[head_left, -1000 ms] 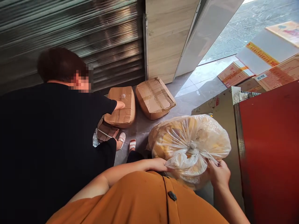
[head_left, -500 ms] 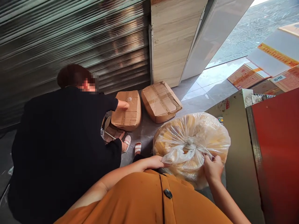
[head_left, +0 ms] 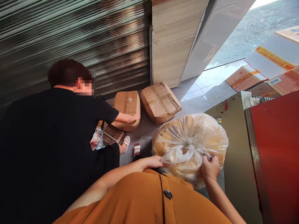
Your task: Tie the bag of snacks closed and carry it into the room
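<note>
Well, the ribbed shutter (head_left: 74,40) rises beyond the bag (head_left: 210,133) and off to its left. A person in black (head_left: 53,140) bends down left of the bag, so I'd judge it wise not to swing my elbow that way. Close on the bag's right stands the red cabinet (head_left: 275,149), which gives my right arm little room; short, steady pulls should suit better than wide ones. The clear bag itself sits low, right in front of my body, packed with something yellowish that I can't make out.

Past the bag, to its left, lie the left box (head_left: 126,109), with the other person's hand (head_left: 135,117) on it, and the right box (head_left: 161,102). At the bag's near side, my left hand (head_left: 154,162) pinches the broad left end (head_left: 174,156) of the plastic, while my right hand (head_left: 211,167) pinches the thinner right end (head_left: 204,152). Even tension on both seems best, since thin plastic may tear. The knot (head_left: 188,142), mid-top on the bag, deserves watching: drawing the ends outward and low should tighten it without ripping the film.
</note>
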A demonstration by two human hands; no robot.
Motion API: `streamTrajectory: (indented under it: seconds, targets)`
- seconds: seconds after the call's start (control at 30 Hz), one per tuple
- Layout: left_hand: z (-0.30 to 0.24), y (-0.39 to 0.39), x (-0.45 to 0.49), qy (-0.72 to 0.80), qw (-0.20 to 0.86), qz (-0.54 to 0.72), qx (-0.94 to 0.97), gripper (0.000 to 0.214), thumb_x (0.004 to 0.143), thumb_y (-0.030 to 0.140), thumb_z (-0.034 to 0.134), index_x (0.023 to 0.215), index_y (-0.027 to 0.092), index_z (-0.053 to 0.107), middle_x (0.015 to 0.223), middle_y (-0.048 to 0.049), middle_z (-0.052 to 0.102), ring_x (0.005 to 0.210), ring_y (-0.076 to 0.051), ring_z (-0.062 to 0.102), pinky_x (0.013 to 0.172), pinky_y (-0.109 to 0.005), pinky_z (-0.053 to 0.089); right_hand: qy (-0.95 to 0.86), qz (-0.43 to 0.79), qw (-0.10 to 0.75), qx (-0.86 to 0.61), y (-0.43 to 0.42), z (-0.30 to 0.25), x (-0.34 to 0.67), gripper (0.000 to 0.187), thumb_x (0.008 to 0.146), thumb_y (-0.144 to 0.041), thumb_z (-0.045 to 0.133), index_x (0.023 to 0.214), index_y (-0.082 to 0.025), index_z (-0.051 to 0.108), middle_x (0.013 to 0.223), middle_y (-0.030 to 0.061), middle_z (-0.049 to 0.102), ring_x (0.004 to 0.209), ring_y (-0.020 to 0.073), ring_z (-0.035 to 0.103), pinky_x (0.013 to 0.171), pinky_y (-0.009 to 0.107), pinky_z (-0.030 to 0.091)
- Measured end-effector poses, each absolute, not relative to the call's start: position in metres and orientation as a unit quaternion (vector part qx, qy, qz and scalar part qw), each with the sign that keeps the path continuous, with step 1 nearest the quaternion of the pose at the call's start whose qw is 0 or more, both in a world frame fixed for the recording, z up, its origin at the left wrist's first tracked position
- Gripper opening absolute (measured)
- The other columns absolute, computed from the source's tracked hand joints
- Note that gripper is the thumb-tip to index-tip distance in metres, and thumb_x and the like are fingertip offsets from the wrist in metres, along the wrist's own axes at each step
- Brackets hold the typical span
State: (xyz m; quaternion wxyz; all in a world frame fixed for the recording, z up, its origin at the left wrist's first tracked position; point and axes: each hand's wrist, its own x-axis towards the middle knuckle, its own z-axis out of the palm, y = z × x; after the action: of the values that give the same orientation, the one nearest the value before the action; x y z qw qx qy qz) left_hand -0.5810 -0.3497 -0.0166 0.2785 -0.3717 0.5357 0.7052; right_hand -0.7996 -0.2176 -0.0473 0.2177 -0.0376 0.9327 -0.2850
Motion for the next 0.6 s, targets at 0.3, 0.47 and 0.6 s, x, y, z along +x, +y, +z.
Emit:
streamTrajectory:
  seconds: [0.3, 0.47, 0.6]
  targets:
    - [-0.029, -0.355, -0.580, 0.549, 0.298, 0.700, -0.346, 0.025, 0.083, 0.029, 0.062, 0.101, 0.011, 0.061, 0.099, -0.0032, 0.066, 0.097, -0.018, 0.059, 0.098, -0.038, 0.039, 0.936, -0.284, 0.205, -0.030, -0.217, -0.052, -0.799, 0.022, 0.060, -0.041, 0.046, 0.065, -0.022, 0.035, 0.059, -0.0013, 0.038, 0.056, 0.0165, 0.034, 0.057, 0.029, 0.026]
    - [-0.034, -0.359, -0.580, 0.561, 0.307, 0.697, -0.324, 0.030, 0.083, 0.033, 0.062, 0.103, 0.011, 0.061, 0.103, -0.0043, 0.066, 0.099, -0.018, 0.059, 0.098, -0.038, 0.040, 0.935, -0.288, 0.206, -0.029, -0.217, -0.052, -0.798, 0.022, 0.059, -0.041, 0.046, 0.064, -0.022, 0.036, 0.058, -0.0016, 0.039, 0.057, 0.0163, 0.034, 0.058, 0.029, 0.026]
    - [-0.039, -0.363, -0.580, 0.575, 0.325, 0.681, -0.316, 0.033, 0.084, 0.037, 0.061, 0.105, 0.011, 0.061, 0.106, -0.0059, 0.064, 0.103, -0.021, 0.058, 0.099, -0.042, 0.039, 0.934, -0.289, 0.210, -0.026, -0.217, -0.051, -0.797, 0.022, 0.059, -0.042, 0.046, 0.064, -0.022, 0.035, 0.058, -0.0012, 0.041, 0.057, 0.0164, 0.036, 0.058, 0.029, 0.027]
